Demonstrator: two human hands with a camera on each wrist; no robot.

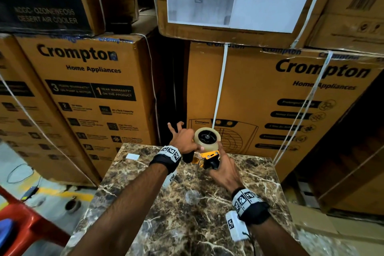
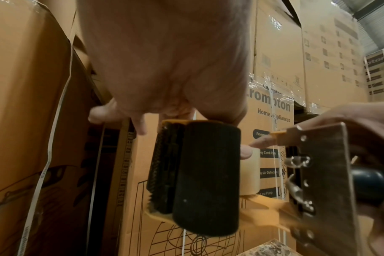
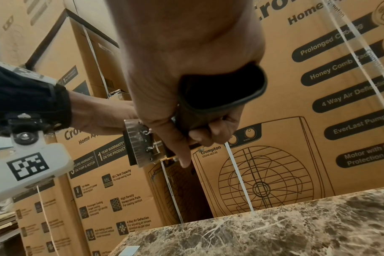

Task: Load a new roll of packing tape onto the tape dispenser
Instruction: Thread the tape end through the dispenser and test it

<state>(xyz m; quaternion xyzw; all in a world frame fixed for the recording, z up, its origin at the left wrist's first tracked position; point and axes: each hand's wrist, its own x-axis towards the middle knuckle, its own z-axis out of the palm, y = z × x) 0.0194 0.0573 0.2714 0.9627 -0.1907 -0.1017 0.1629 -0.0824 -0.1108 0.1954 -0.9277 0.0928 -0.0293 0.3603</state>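
Observation:
A yellow tape dispenser (image 1: 210,155) is held up above the far edge of the marble table (image 1: 187,220). A tan tape roll (image 1: 206,138) sits on its black hub. My right hand (image 1: 223,169) grips the black handle (image 3: 219,90), with the index finger laid along the frame. My left hand (image 1: 182,141) is at the roll's left side, its thumb pressing on the roll (image 2: 250,173) and the other fingers spread apart. The black roller (image 2: 206,178) hangs just under my left palm. The metal side plate (image 2: 324,173) faces the left wrist camera.
Stacked brown appliance cartons (image 1: 89,89) strapped with white bands stand close behind and beside the table. A small white label (image 1: 133,156) lies at the table's far left corner. A red plastic chair (image 1: 20,224) is low on the left, on the floor.

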